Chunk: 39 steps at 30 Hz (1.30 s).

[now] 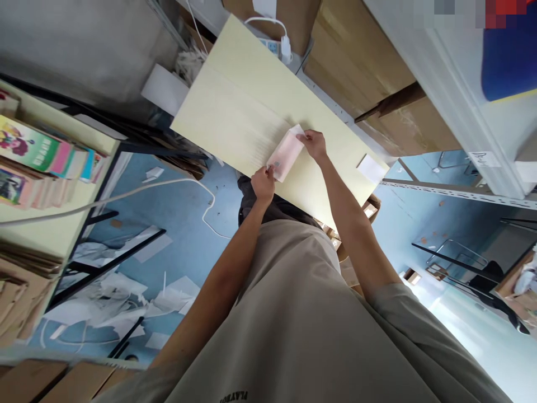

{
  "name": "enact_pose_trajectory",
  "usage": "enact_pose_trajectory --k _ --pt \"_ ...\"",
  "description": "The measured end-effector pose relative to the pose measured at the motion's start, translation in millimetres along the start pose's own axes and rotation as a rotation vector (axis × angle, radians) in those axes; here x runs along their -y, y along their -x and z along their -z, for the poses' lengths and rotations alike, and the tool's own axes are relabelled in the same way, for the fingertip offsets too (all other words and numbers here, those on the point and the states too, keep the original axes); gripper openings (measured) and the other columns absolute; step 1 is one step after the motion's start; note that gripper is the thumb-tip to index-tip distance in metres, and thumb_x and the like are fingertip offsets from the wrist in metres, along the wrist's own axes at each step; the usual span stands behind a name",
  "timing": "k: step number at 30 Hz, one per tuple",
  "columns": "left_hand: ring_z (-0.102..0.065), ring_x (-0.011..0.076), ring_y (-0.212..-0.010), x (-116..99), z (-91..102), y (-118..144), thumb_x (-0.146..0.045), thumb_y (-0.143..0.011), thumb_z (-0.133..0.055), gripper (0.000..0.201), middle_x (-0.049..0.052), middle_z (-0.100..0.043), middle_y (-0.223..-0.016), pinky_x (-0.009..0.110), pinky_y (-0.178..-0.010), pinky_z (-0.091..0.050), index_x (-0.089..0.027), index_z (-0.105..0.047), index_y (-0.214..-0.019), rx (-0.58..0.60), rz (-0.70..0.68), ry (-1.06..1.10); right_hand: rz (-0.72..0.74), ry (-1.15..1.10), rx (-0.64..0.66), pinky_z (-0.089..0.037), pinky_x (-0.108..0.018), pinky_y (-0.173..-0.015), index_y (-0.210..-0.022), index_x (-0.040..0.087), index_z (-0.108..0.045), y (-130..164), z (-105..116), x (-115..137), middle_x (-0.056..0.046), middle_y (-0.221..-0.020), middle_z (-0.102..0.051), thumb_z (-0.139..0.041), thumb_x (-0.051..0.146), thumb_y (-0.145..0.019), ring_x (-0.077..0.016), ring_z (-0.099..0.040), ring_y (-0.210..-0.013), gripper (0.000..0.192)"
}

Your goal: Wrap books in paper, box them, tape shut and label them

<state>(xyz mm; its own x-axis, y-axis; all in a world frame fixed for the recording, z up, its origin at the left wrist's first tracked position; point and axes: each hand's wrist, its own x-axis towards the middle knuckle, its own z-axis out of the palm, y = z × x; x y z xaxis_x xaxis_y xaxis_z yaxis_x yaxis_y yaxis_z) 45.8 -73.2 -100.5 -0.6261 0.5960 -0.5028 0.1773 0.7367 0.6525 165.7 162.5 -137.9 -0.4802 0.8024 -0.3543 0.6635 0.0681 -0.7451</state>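
Note:
A small pink and white packet (286, 152) lies flat on the pale yellow table top (235, 101). My left hand (263, 183) pinches its near end, at the table's front edge. My right hand (314, 144) grips the far end, where a white flap shows. Both arms reach out from my body in a grey shirt.
A white slip (371, 168) lies on the table's right end. A white charger and cable (286, 51) sit at the far end. Cardboard boxes (361, 73) stand behind the table. Books (37, 151) fill a shelf at left. Paper scraps (121, 296) and a white cord litter the blue floor.

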Motion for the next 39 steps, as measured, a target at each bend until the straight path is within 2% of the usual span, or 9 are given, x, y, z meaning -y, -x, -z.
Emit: enact_pose_trajectory --k 4,10,12,15,19,26,29,35,39 --pt "-0.083 0.0326 -0.108 11 0.7 -14 -0.044 -0.115 -0.056 0.032 0.014 -0.085 -0.093 0.038 -0.097 -0.060 -0.023 -0.075 -0.100 0.015 -0.011 -0.061 -0.147 0.144 -0.060 -0.062 -0.043 -0.100 -0.090 0.023 -0.074 0 -20 10 -0.006 -0.092 -0.075 -0.069 0.055 -0.106 -0.0251 -0.071 -0.093 0.036" --pt "-0.081 0.0383 -0.112 21 5.1 -29 -0.043 -0.108 -0.069 0.025 0.018 -0.084 -0.099 0.050 -0.107 -0.061 -0.024 -0.071 -0.092 0.041 0.006 -0.211 -0.201 0.350 -0.114 -0.055 -0.057 -0.121 -0.108 0.020 -0.082 -1 -39 18 -0.015 -0.110 -0.083 -0.064 0.042 -0.111 -0.0334 -0.071 -0.128 0.028" --pt "-0.078 0.0432 -0.122 19 9.1 -33 -0.043 -0.105 -0.074 0.022 0.024 -0.082 -0.116 0.057 -0.112 -0.059 -0.021 -0.073 -0.104 0.022 0.016 -0.273 -0.208 0.369 -0.144 -0.053 -0.061 -0.124 -0.114 0.020 -0.082 1 -42 21 -0.017 -0.117 -0.084 -0.063 0.041 -0.112 -0.0347 -0.069 -0.134 0.028" --pt "-0.068 0.0460 -0.143 12 13.8 -39 -0.031 -0.105 -0.073 0.043 0.030 -0.070 -0.149 0.059 -0.122 -0.054 -0.013 -0.066 -0.143 -0.020 -0.159 -0.268 -0.228 0.354 -0.182 -0.051 -0.064 -0.126 -0.127 0.018 -0.079 10 -44 32 -0.021 -0.129 -0.082 -0.055 0.039 -0.115 -0.0359 -0.066 -0.140 0.033" --pt "-0.059 0.0436 -0.154 -5 15.8 -49 -0.006 -0.101 -0.060 0.066 0.027 -0.065 -0.154 0.059 -0.131 -0.046 -0.013 -0.055 -0.166 0.208 -0.396 -0.360 -0.131 0.413 -0.185 -0.046 -0.065 -0.131 -0.150 0.016 -0.070 37 -43 57 -0.026 -0.159 -0.068 -0.046 0.025 -0.115 -0.0386 -0.055 -0.156 0.043" --pt "-0.060 0.0394 -0.155 -50 36.2 -70 -0.003 -0.098 -0.068 0.077 0.027 -0.059 -0.163 0.046 -0.128 -0.050 -0.015 -0.044 -0.171 0.484 -0.358 -0.712 -0.129 0.472 0.157 -0.057 -0.059 -0.125 -0.154 0.019 -0.069 80 -54 100 -0.024 -0.177 -0.053 -0.047 0.016 -0.116 -0.0404 -0.049 -0.164 0.044" --pt "-0.069 0.0383 -0.147 -76 47.0 -72 -0.011 -0.102 -0.069 0.069 0.027 -0.061 -0.163 0.042 -0.116 -0.056 -0.015 -0.046 -0.167 0.547 -0.304 -0.815 -0.223 0.417 0.186 -0.058 -0.057 -0.127 -0.161 0.018 -0.063 78 -54 118 -0.025 -0.184 -0.044 -0.040 0.014 -0.117 -0.0384 -0.043 -0.171 0.049" --pt "-0.079 0.0374 -0.133 -112 66.4 -66 -0.020 -0.100 -0.076 0.060 0.025 -0.073 -0.150 0.038 -0.102 -0.062 -0.019 -0.060 -0.157 0.571 -0.368 -0.898 -0.202 0.371 0.189 -0.062 -0.052 -0.125 -0.155 0.022 -0.069 90 -33 140 -0.022 -0.182 -0.051 -0.079 0.006 -0.094 -0.0387 -0.052 -0.169 0.064" --pt "-0.085 0.0352 -0.122 -135 87.8 -74 -0.018 -0.096 -0.078 0.039 0.017 -0.086 -0.128 0.038 -0.100 -0.064 -0.022 -0.078 -0.134 0.568 -0.448 -0.857 -0.159 0.381 0.139 -0.053 -0.052 -0.134 -0.152 0.024 -0.073 115 -25 149 -0.020 -0.184 -0.050 -0.078 0.011 -0.099 -0.0353 -0.047 -0.174 0.055"
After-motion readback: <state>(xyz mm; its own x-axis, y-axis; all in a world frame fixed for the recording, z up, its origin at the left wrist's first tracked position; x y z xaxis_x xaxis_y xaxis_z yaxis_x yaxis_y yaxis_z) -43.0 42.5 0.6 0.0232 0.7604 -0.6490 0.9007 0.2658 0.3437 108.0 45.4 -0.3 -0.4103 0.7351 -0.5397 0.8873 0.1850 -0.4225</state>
